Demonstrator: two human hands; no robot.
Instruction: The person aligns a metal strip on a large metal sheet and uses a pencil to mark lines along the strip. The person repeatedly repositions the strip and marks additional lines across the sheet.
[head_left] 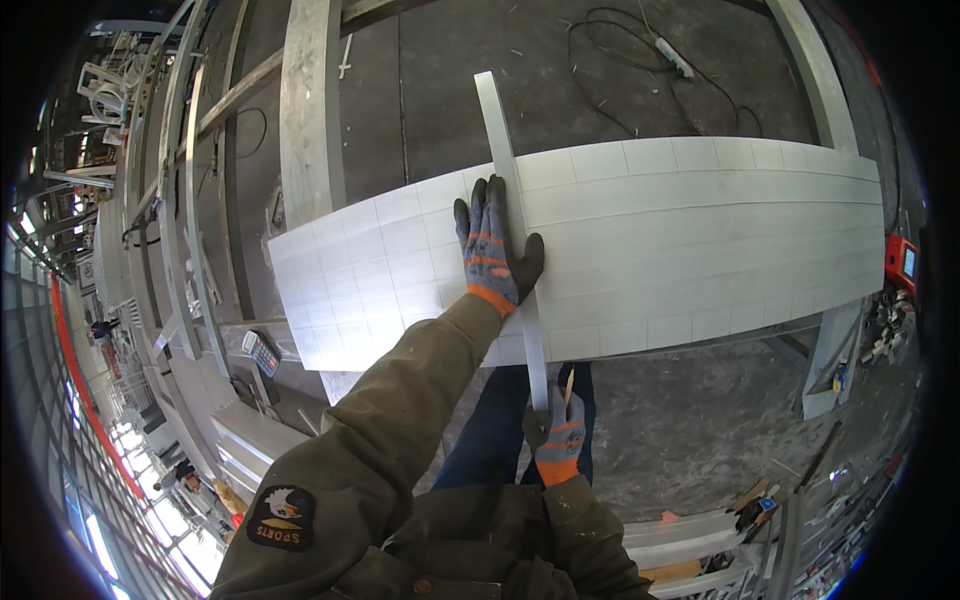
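A long, light metal sheet [690, 250] marked with a grid of thin lines lies in front of me. Across it runs a narrow straight metal bar [487, 105], sticking out past both long edges. My left hand [492, 245], in a grey glove with orange bands and dark fingertips, presses flat on the bar and sheet, fingers stretched out and thumb spread to the right. Below the near edge, my right hand [560, 430] grips the bar's end, thumb on top. A pencil [569, 385] pokes up from between its fingers.
Metal beams [310, 110] support the sheet. A calculator [261, 352] rests at the left; a red device with a screen [900, 265] stands at the sheet's right end. A black cable [590, 30] with a connector lies on the floor beyond. Metal profiles lie around below right.
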